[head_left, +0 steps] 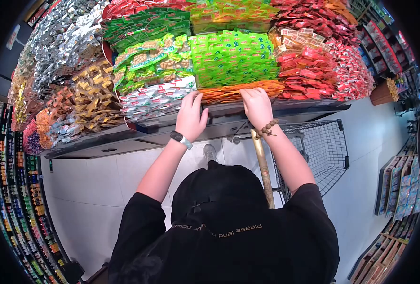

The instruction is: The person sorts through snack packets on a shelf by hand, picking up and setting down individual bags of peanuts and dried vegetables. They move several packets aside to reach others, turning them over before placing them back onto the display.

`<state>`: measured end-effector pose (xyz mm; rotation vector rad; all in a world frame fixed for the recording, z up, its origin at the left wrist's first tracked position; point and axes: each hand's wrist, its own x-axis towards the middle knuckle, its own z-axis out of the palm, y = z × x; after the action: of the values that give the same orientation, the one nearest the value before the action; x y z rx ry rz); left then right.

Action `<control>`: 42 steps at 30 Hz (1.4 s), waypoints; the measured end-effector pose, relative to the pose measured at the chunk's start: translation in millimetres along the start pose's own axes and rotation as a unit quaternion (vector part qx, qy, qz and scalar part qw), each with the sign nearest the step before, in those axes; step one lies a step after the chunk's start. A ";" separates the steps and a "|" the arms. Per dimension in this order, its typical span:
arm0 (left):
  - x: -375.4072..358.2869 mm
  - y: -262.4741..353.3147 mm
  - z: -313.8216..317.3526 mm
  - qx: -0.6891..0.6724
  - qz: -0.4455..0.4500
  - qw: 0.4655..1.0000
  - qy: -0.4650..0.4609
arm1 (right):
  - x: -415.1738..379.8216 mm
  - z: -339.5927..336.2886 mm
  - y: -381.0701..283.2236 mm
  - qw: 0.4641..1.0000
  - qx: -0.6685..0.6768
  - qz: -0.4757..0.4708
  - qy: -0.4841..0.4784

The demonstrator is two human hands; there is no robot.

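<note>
My left hand (191,116), with a watch (181,139) on its wrist, is at the front edge of the display, between the white packets (160,97) and the orange packets (219,94). Its thumb stands apart from the fingers, and nothing shows in it. My right hand (257,106), with a beaded bracelet (266,128), rests its fingertips on the right part of the orange row. Those fingers are bent together, and what lies under the tips is hidden. Bright green packets (233,57) stand in rows just behind the orange ones.
A wire shopping cart (321,146) stands at the right, near a tan pole (263,165). Red packets (307,78) fill the right compartments, brown ones (94,94) the left. Shelves (18,189) line the far left. A shoe (210,152) shows on the floor.
</note>
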<state>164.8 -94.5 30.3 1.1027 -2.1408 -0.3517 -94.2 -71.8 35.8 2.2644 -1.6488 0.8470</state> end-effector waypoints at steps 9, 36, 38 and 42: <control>6.1 16.1 38.3 0.082 -0.005 0.996 -0.020 | -4.2 6.4 2.2 0.989 -0.057 0.039 -0.128; 15.4 29.8 43.1 -0.759 -0.578 0.296 0.039 | -63.5 -13.4 42.2 0.275 0.784 0.546 0.108; 33.1 11.1 48.7 -0.801 -0.546 0.247 -0.009 | -55.4 -9.8 59.1 0.217 0.794 0.565 0.056; 64.0 9.5 54.1 -0.795 -0.536 0.279 -0.042 | -18.5 -15.5 76.5 0.201 0.766 0.610 -0.037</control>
<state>96.4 -143.4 25.4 0.7326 0.2389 -2.3519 -173.7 -76.1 26.0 0.2038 0.7940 -1.1385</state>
